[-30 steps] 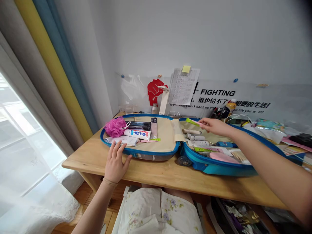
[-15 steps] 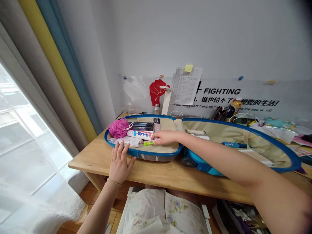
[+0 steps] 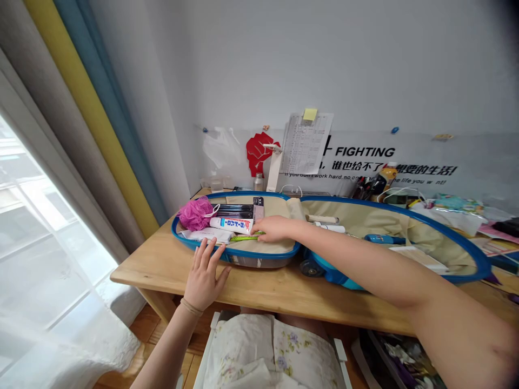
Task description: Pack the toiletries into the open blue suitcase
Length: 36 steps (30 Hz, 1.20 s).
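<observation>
A blue-rimmed suitcase [image 3: 279, 249] lies open on a wooden desk, its two halves side by side. My right hand [image 3: 273, 229] reaches into the left half, fingers closed at the end of a slim green item [image 3: 244, 237] of a kind I cannot make out. That item lies just in front of a white toothpaste tube [image 3: 233, 225]. Fingers spread, my left hand [image 3: 206, 270] rests at the front left rim, beside a flat white packet [image 3: 207, 234]. Behind these are a pink bath puff [image 3: 195, 213] and dark slender items in packaging [image 3: 234, 211].
In the right half lie a blue bottle [image 3: 384, 239], a white tube [image 3: 330, 228] and a flat white box [image 3: 419, 258]. A white lamp [image 3: 274, 168] stands behind the suitcase. Packets and papers crowd the desk's right end. A container [image 3: 399, 356] sits underneath.
My right hand has lowered the slim green item, which now lies flatter along the toothpaste tube. My left hand remains at the rim. The view has shifted slightly.
</observation>
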{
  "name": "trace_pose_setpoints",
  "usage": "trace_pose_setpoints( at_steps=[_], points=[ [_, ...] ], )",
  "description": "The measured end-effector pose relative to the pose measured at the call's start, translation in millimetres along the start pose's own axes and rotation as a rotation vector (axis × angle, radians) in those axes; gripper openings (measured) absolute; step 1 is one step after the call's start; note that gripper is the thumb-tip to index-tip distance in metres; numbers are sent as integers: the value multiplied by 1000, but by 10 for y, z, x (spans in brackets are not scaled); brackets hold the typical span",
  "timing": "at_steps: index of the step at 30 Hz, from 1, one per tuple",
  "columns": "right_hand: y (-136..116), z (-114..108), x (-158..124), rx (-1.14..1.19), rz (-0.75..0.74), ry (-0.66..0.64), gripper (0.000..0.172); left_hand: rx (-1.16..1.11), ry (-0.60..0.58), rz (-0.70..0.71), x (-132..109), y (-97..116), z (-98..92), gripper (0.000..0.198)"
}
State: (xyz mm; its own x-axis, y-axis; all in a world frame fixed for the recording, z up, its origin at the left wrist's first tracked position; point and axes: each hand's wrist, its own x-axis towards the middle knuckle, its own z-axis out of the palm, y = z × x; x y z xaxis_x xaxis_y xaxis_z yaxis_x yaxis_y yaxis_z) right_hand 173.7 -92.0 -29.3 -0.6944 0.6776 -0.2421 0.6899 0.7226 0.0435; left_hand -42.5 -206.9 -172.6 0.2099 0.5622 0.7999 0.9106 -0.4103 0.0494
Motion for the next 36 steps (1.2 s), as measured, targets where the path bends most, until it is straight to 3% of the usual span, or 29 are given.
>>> trace_pose_setpoints(
  at_steps=[4,9,14,19,24,30,32,36],
  points=[
    [230,-232,-258,-7,97,76,42,2,13,15,0,-5,-2,56],
    [740,-355,-727,3,290,103,44,6,16,22,-8,-7,5,57],
    [1135,-132,-1199,71,397,49,33,9,19,21,-10,-11,11,60],
    [1250,226,-1542,166,476,-178,34,11,20,20,-7,-16,12,61],
    [1311,425,-1674,150,539,-194,37,-2,15,12,-10,-17,17,62],
    [1367,491,-1692,181,550,-138,12,0,18,14,-12,-24,15,61],
    [1423,490,-1714,227,560,-119,4,8,17,20,-9,-24,12,61],
    [1553,323,-1768,337,576,-28,15,11,19,22,-3,-15,8,60]
  ],
)
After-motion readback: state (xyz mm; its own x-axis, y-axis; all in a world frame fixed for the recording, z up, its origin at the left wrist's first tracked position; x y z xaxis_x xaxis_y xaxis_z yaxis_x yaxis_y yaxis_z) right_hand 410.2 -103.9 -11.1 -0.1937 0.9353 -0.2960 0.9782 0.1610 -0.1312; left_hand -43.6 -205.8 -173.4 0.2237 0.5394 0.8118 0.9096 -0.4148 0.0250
